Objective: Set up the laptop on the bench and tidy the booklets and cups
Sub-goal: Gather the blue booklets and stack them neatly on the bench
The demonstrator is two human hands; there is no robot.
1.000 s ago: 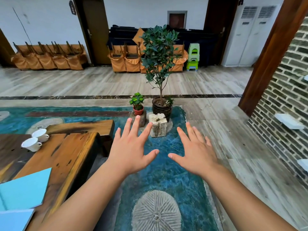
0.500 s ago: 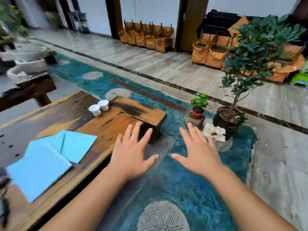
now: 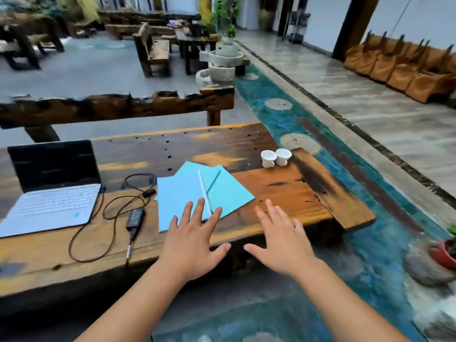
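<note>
The long wooden worktop carries everything. An open laptop stands at its left end, and its charger cable lies loose beside it. Blue booklets are fanned near the front edge, and two white cups touch toward the far right corner. Both hands, left and right, hover apart, fingers spread, holding nothing. Tidying seems not yet begun; gathering the booklets looks next

Bench, one. White cups, two, touching, beyond the right hand's fingers. Blue booklets, three, overlapping, at the left hand's fingers. Open laptop, one, far left of them. Power adapter with cable, one.
</note>
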